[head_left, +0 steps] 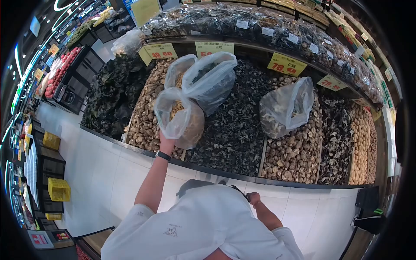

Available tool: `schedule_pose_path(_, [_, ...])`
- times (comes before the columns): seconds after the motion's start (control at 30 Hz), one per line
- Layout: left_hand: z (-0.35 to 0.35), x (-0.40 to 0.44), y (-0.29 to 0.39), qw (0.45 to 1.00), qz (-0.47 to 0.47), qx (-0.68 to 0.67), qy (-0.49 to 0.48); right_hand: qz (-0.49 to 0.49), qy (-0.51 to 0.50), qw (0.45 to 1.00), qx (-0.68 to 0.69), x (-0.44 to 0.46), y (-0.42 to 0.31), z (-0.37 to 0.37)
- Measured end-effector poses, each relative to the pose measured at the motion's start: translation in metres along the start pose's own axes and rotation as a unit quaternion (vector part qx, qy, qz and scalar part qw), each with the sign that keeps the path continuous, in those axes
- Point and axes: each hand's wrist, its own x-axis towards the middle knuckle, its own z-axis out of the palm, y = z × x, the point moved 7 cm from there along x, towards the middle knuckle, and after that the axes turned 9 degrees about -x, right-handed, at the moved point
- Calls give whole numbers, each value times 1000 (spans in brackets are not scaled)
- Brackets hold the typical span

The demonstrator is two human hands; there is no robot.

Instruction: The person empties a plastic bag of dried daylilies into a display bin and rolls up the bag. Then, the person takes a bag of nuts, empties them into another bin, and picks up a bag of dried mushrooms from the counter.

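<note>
Along a supermarket aisle [93,160] stretched a long counter [303,184], its dark rim fencing in beds of dried goods. Widest was the black wood-ear fungus [234,138], crinkled and brittle-looking; beside it lay knobbly brown dried mushrooms [292,158], round-capped like shiitake. Next in size came the largest plastic bag [212,84], cloudy and gaping, just behind the nearest plastic bag [188,123], which sat where the fungus met another mushroom bed [141,121], yellowish strands [177,107] showing in its mouth. To my eye that nearest one was the worry: its film looked limp and its mouth wide, so a careless pull could have tipped it and mixed strands into the loose goods.

The person's left hand [168,141] was against its near side, but the plastic hid the fingers, so I couldn't tell how far the grip was closed. The right hand [255,198], low and clear of the counter, had its grip curled round a thin black object [241,192], which a slackened hold might have dropped. Smallest was a smooth, dark wristwatch [163,155].
</note>
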Motion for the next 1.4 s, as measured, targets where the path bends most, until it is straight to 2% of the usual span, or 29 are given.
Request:
schedule_pose_path(0.03, [2, 0, 4, 1000, -2, 1, -1, 0, 9, 1000, 20, -1, 2, 2])
schedule_pose_path(0.07, [3, -1, 3, 998, -50, -38, 6, 1, 7, 1000, 21, -4, 4, 4])
schedule_pose_path(0.1, [5, 0, 3, 992, -97, -77, 13, -38, 12, 994, -105, -13, -12, -9])
schedule_pose_path(0.13, [8, 2, 6, 993, -94, -76, 12, -77, 20, 970, -229, -12, -20, -9])
schedule_pose_path(0.17, [7, 3, 5, 982, -106, -146, 56, -77, 21, 970, -228, -12, -22, -9])
schedule_pose_path(0.2, [5, 2, 2, 964, -117, -216, 100, -18, 2, 992, -128, -7, -4, 5])
schedule_pose_path(0.23, [5, 3, 0, 964, -117, -215, 100, 41, -17, 999, -26, -5, 5, 11])
schedule_pose_path(0.3, [2, 6, 0, 974, -72, -188, 100, 31, -14, 999, -35, -2, 6, 13])
schedule_pose_path(0.37, [4, 7, -21, 968, -67, -212, 116, 22, -9, 999, -43, 0, 3, 7])
schedule_pose_path(0.43, [7, 8, -8, 961, -60, -238, 130, -29, -8, 990, -139, 6, -3, 3])
schedule_pose_path(0.47, [7, 4, -4, 949, -75, -258, 163, -29, -8, 990, -139, 8, -3, 1])
schedule_pose_path(0.53, [10, 3, 16, 936, -90, -277, 196, -5, -5, 1000, -29, 19, 7, 5])
schedule_pose_path(0.6, [12, 4, 21, 919, -123, -299, 224, -4, -3, 1000, -19, 23, 10, 7])
schedule_pose_path(0.7, [8, 9, -12, 915, -85, -326, 224, 2, -11, 1000, -17, 22, 6, 0])
schedule_pose_path(0.93, [2, 28, 11, 916, -78, -328, 218, 20, -36, 998, -56, 2, -4, -5])
schedule_pose_path(1.0, [1, 32, 18, 881, -84, -413, 214, 44, -54, 997, -39, -4, -3, -6])
schedule_pose_path(1.03, [-1, 32, 19, 881, -85, -413, 213, 67, -71, 995, -22, -7, -3, -6])
schedule_pose_path(1.17, [-5, 33, 43, 859, -101, -444, 232, 32, -55, 996, -69, -8, -11, -11])
schedule_pose_path(1.23, [-8, 28, 46, 850, -117, -447, 254, 108, -82, 991, 4, -19, -17, -23])
schedule_pose_path(1.3, [-25, 26, 43, 872, -89, -413, 248, 84, -70, 994, 3, -8, -14, -17])
schedule_pose_path(1.37, [-34, 23, 55, 861, -106, -431, 247, 70, -51, 996, 8, -2, -12, -17])
schedule_pose_path(1.4, [-37, 20, 56, 850, -125, -448, 247, 28, -54, 997, -44, 0, -23, -20])
